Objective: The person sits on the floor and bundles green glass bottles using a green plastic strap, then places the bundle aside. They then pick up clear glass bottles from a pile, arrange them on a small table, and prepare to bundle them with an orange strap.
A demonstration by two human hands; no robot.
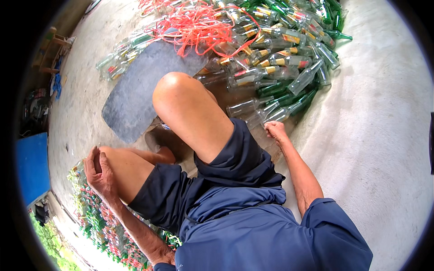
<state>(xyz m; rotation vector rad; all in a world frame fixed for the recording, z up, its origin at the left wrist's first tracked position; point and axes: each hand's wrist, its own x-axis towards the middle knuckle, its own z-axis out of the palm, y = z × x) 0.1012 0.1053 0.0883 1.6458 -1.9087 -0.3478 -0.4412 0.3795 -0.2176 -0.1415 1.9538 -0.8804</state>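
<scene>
My left hand (98, 171) rests on my bent left knee, its fingers spread a little and nothing in it. Down at my right side, my right hand (275, 131) has curled fingers against the near end of a clear glass bottle (280, 113). Whether the fingers grip that bottle cannot be made out. Beside it lie more clear bottles (240, 107) and green glass bottles (307, 101). A large heap of empty bottles (284, 37), many bearing labels, spreads beyond my knees. Tangled red plastic strapping (200, 27) lies on top of the heap.
A dark grey flat sheet (135, 91) lies in front of my legs, partly under the strapping. Bundled bottles (101, 223) stand behind my left arm. A blue panel (32, 166) is at the far left. A pale wall or floor surface (366, 135) extends along my right.
</scene>
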